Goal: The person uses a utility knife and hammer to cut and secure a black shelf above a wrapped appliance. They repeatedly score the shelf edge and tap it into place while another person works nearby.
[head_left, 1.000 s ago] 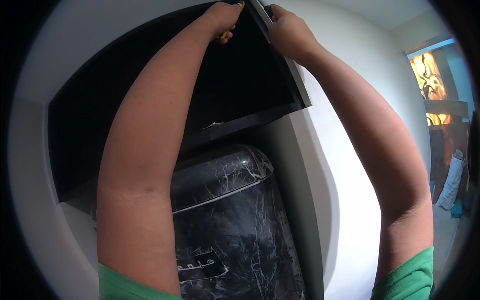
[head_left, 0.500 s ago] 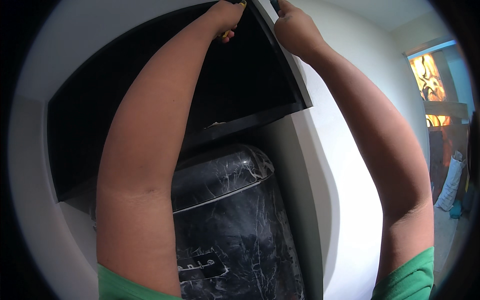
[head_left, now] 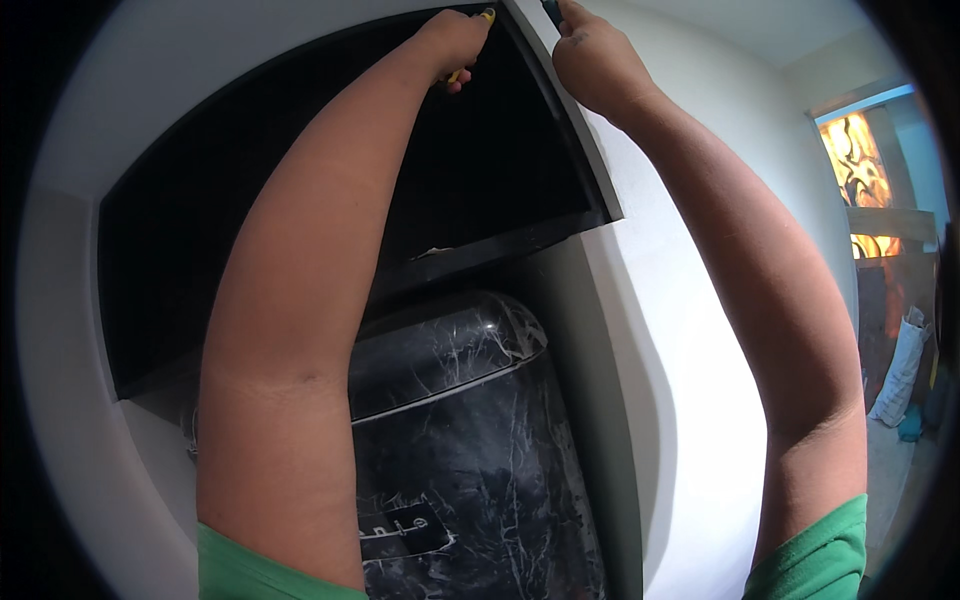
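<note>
Both my arms reach up to the top of the view. My left hand [head_left: 458, 48], at the upper right of a black recess [head_left: 270, 190], is closed around a small yellow object [head_left: 489, 16]; only bits of it show between the fingers, and its kind is hidden. Just right of the recess's pale edge, my right hand [head_left: 598, 68] is closed on a dark object [head_left: 552, 10] cut off by the top of the picture. Below the recess stands a glossy black appliance [head_left: 470, 440] with rounded corners, wrapped in wrinkled clear film.
A black ledge [head_left: 500, 248] with a chipped spot forms the recess's lower edge. White wall [head_left: 700, 400] rises on the right. Through a doorway at far right are a glowing orange patterned panel [head_left: 853, 160] and a white wrapped roll [head_left: 897, 370] leaning upright.
The whole view has shifted slightly. Both hands sit a little lower and to the right in the picture, with their grips unchanged.
</note>
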### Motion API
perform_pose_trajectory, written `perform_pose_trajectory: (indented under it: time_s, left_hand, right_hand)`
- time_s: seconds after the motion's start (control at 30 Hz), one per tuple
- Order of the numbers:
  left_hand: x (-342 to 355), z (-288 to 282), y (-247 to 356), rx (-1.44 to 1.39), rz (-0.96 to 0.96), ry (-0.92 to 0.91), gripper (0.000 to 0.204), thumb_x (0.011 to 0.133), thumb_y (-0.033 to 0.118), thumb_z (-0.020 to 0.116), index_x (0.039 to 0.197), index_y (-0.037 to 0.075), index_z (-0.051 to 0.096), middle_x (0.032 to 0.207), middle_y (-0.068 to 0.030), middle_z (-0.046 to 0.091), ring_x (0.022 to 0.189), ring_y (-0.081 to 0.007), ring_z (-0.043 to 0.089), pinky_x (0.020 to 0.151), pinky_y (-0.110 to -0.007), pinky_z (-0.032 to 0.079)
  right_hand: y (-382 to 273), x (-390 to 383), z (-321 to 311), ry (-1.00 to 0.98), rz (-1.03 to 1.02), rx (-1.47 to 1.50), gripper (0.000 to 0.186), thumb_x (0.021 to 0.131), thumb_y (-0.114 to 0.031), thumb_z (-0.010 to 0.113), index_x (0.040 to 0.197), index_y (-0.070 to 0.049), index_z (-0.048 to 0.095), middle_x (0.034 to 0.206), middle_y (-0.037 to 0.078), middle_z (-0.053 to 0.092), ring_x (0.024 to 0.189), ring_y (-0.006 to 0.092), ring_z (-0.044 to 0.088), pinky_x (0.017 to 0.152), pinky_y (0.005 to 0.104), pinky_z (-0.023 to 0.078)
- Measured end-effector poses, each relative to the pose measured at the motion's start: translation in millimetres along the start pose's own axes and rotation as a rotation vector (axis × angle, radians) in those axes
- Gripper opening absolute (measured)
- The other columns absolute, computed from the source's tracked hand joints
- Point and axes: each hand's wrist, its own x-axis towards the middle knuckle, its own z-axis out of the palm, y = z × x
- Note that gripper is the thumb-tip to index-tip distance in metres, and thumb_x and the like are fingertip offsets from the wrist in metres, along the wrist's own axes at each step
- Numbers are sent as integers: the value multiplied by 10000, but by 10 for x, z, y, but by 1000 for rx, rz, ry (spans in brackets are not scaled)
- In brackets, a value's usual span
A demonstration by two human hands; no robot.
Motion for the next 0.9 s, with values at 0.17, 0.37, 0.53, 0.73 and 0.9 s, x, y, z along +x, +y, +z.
perform_pose_trajectory:
  time_s: [0.17, 0.37, 0.53, 0.73, 0.9]
  left_hand:
    - [32, 35, 45, 4, 28, -35, 419, 1031, 350, 366, 1195, 4, 537, 814, -41, 517, 561, -112, 496, 495, -299, 472]
    - [1, 3, 41, -9, -4, -31, 406, 1028, 353, 379, 1181, 15, 545, 803, -42, 522, 565, -120, 502, 490, -311, 475]
    - [26, 47, 86, -18, -23, -37, 409, 1021, 363, 398, 1205, 28, 544, 846, -57, 537, 586, -132, 515, 501, -321, 480]
    - [-13, 13, 120, 0, -55, -30, 424, 1020, 370, 399, 1220, 24, 540, 871, -76, 541, 614, -148, 526, 535, -335, 496]
    - [-13, 42, 166, 4, -43, -23, 408, 1021, 345, 390, 1200, 12, 544, 873, -76, 543, 620, -148, 531, 542, -338, 496]
  right_hand:
    - [235, 64, 174, 115, -50, -89, 444, 860, -28, 518, 1294, 39, 579, 1100, 297, 689, 1068, 418, 676, 951, 431, 527]
    - [196, 143, 164, 60, -29, -103, 450, 861, -33, 520, 1301, 37, 581, 1159, 296, 672, 1116, 415, 658, 975, 437, 517]
    - [269, 174, 147, 31, -39, -145, 453, 857, -29, 509, 1298, 44, 584, 1190, 298, 661, 1143, 415, 644, 1000, 435, 502]
    - [50, 217, -48, -60, 36, -86, 499, 896, -24, 425, 1384, 50, 498, 1302, 315, 588, 1269, 420, 549, 1094, 442, 423]
    - [146, 232, 7, 17, -19, -115, 459, 861, -36, 485, 1303, 47, 577, 1179, 297, 663, 1151, 417, 636, 1009, 441, 487]
